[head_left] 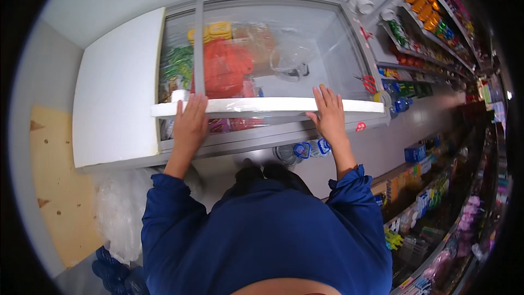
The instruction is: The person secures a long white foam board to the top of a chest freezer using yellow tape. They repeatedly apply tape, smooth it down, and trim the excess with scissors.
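Observation:
Both my hands rest on a long, narrow white foam strip (262, 105) that lies across the glass top of a chest freezer (245, 137). Toward the strip's left part, my left hand (191, 121) lies flat with its fingers over the edge. My right hand (328, 110) is spread near the strip's right part. Through the glass show a red plastic bag (225, 65), yellow packs (220, 29), green packets (179, 62) and a clear plastic bag (288, 55). A small white piece (180, 95) touches the strip beside my left fingers.
A white foam board (118, 90) covers the freezer's left end. Red-handled scissors (369, 84) and a tape roll (384, 98) lie at its right end. Large water bottles (303, 150) stand on the floor before it. Stocked shelves (434, 45) run along the right.

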`<state>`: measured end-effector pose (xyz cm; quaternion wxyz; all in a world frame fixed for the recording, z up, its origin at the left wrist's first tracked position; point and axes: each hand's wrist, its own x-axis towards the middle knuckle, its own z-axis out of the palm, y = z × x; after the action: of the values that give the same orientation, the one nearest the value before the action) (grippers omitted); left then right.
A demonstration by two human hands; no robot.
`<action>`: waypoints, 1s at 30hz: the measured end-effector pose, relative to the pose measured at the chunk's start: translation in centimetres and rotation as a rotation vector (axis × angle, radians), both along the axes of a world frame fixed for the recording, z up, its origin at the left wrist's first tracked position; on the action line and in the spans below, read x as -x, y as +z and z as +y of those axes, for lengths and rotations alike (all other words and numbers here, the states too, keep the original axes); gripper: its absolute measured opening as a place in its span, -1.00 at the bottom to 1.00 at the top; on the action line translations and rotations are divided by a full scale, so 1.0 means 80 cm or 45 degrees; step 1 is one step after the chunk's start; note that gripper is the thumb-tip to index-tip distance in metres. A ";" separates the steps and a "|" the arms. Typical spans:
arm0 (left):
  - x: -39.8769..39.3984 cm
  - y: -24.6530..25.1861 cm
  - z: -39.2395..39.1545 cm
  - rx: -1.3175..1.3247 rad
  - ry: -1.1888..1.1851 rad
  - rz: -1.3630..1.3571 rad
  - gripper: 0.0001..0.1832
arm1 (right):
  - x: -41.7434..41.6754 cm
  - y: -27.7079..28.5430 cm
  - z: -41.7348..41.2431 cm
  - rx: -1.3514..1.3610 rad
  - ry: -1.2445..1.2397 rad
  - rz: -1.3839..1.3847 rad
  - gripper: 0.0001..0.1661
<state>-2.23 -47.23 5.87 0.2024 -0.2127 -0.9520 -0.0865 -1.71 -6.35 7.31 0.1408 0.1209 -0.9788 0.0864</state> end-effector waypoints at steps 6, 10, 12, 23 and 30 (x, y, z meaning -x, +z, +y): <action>0.004 0.060 0.083 -0.076 -0.242 -0.223 -0.15 | -0.006 0.016 0.036 -0.048 0.176 0.074 -0.33; 0.022 0.044 0.114 -0.026 -0.373 -0.539 -0.32 | -0.016 0.019 0.036 0.032 0.293 -0.029 -0.42; 0.007 0.047 0.118 -0.045 -0.412 -0.440 -0.53 | -0.032 0.023 0.037 0.026 0.289 0.110 -0.42; -0.101 -0.070 0.164 -0.018 -0.108 -0.166 -0.49 | -0.095 -0.125 0.046 0.217 0.264 0.370 -0.53; -0.133 -0.092 0.192 0.210 0.111 -0.337 -0.24 | -0.126 -0.165 0.064 0.036 0.278 0.009 -0.29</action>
<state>8.37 -31.86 -1.52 0.0605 -0.1740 -0.9825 -0.0265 8.37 -1.25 -5.93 0.1356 0.2249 -0.9580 0.1147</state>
